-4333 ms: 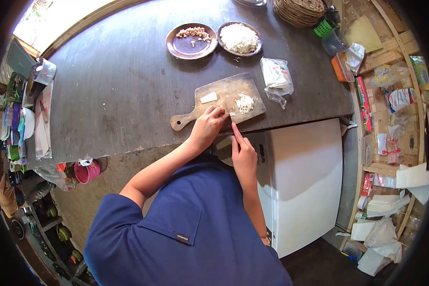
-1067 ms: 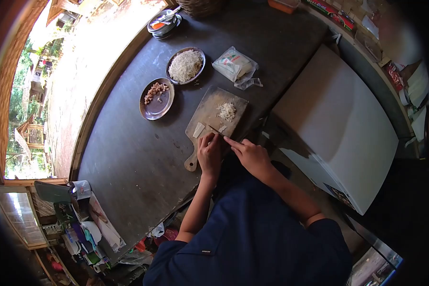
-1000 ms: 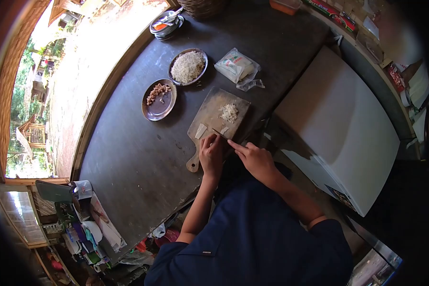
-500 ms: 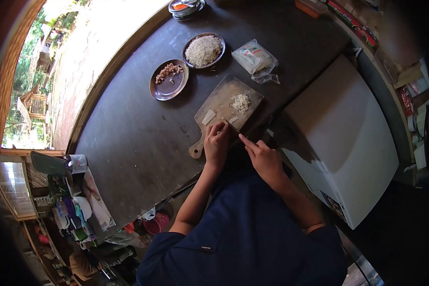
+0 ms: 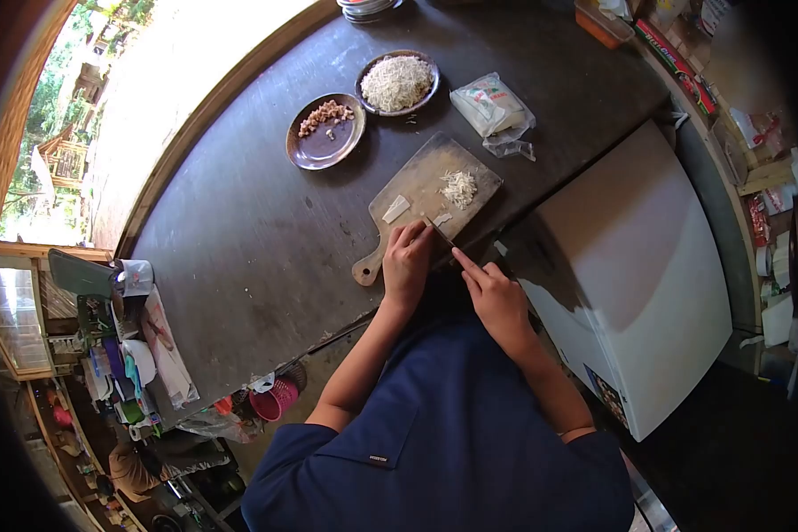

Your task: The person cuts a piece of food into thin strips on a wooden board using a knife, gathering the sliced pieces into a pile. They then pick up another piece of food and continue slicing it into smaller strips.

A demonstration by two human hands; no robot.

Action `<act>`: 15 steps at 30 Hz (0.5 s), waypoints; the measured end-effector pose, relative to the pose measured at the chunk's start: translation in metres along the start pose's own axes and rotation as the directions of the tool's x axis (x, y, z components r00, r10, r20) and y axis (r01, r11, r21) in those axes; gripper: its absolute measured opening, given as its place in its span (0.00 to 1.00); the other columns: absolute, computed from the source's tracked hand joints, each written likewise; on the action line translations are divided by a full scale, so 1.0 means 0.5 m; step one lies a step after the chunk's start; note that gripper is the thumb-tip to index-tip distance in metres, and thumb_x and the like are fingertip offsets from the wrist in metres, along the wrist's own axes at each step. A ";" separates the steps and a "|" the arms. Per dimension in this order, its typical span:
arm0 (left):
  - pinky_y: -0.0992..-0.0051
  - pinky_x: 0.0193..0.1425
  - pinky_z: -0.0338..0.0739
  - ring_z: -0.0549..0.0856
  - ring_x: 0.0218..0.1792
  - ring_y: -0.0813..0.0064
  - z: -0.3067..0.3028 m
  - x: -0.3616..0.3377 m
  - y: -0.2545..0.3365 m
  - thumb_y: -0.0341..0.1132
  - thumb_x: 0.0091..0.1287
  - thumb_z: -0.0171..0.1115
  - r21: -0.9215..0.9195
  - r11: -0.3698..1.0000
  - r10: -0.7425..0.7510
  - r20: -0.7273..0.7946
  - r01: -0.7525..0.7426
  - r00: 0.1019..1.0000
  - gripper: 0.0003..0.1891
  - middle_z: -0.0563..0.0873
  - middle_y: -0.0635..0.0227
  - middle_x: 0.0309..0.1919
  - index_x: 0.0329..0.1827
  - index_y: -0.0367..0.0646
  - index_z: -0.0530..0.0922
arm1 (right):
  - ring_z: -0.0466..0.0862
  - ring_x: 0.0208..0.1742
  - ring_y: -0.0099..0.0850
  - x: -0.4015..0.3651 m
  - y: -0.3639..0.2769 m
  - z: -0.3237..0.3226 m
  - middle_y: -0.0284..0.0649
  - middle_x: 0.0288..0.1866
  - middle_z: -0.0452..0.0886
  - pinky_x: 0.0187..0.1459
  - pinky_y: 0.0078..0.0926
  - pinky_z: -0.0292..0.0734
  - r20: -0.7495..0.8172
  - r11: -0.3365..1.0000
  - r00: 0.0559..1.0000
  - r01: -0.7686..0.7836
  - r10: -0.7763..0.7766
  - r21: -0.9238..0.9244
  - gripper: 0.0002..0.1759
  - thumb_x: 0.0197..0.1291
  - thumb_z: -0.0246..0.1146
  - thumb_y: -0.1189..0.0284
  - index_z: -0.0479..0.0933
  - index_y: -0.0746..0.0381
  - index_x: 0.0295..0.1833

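A wooden cutting board point(image 5: 414, 180) with a handle lies at the table's near edge. My right hand point(image 5: 498, 304) is closed around a knife point(image 5: 442, 236), its index finger stretched along the back; the handle is hidden in the palm. My left hand point(image 5: 407, 266) is closed over the board's near edge beside the blade, fingertips pinched together. Whatever they hold is hidden. On the board are a flat pale slice point(image 5: 396, 209), a small pale piece point(image 5: 443, 217) near the knife tip, and a heap of thin pale strips point(image 5: 458, 189).
Beyond the board stand a brown plate of diced brown pieces point(image 5: 326, 119), a plate heaped with pale shreds point(image 5: 397, 82) and a clear plastic bag point(image 5: 492, 106) holding a white block. A white appliance point(image 5: 647, 293) is at right. Papers and books point(image 5: 137, 363) sit at left.
The whole view has shifted slightly as my head moved. Both hands and the knife keep nearly the same place at the board; the slice and strips look unchanged.
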State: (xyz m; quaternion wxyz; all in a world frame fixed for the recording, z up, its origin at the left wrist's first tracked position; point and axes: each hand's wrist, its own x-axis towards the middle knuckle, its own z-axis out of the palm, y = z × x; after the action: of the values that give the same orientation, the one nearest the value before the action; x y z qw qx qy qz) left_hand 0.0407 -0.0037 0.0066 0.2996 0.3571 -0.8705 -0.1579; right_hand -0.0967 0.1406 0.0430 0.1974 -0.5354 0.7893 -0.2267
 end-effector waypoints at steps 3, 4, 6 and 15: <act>0.61 0.59 0.85 0.87 0.54 0.56 -0.004 0.003 0.005 0.26 0.66 0.67 0.008 1.000 -0.003 0.014 0.003 1.000 0.12 0.89 0.64 0.51 0.52 0.40 0.88 | 0.90 0.33 0.53 0.033 -0.005 0.024 0.44 0.39 0.81 0.36 0.51 0.89 -0.027 0.999 0.999 0.021 -0.021 0.030 0.27 0.80 0.62 0.57 0.74 0.26 0.81; 0.61 0.59 0.85 0.87 0.54 0.56 -0.004 0.001 0.005 0.26 0.66 0.67 0.009 1.000 -0.002 0.016 0.002 1.000 0.12 0.89 0.64 0.51 0.52 0.40 0.88 | 0.90 0.33 0.53 0.041 -0.007 0.028 0.43 0.38 0.81 0.36 0.51 0.89 -0.051 0.999 0.998 0.040 -0.038 0.033 0.27 0.80 0.62 0.57 0.73 0.26 0.81; 0.61 0.59 0.85 0.87 0.54 0.56 -0.006 0.002 0.004 0.26 0.66 0.67 0.045 0.999 0.015 0.017 -0.016 1.000 0.13 0.89 0.64 0.52 0.53 0.40 0.88 | 0.90 0.33 0.53 0.038 -0.008 0.020 0.43 0.38 0.81 0.36 0.51 0.89 -0.054 0.998 0.998 0.043 -0.040 0.050 0.27 0.81 0.62 0.57 0.73 0.26 0.81; 0.62 0.59 0.85 0.87 0.55 0.57 -0.001 -0.007 -0.003 0.25 0.66 0.67 0.002 1.000 0.002 0.010 -0.002 1.000 0.15 0.89 0.64 0.52 0.55 0.39 0.89 | 0.90 0.34 0.54 0.016 0.001 0.014 0.45 0.39 0.83 0.36 0.51 0.89 -0.011 0.997 1.000 0.004 -0.004 0.073 0.27 0.81 0.62 0.58 0.73 0.26 0.81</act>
State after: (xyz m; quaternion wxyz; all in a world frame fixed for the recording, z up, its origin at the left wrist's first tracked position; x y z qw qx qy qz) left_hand 0.0435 -0.0022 0.0050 0.2949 0.3560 -0.8725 -0.1584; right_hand -0.0960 0.1321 0.0363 0.2122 -0.5281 0.7805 -0.2588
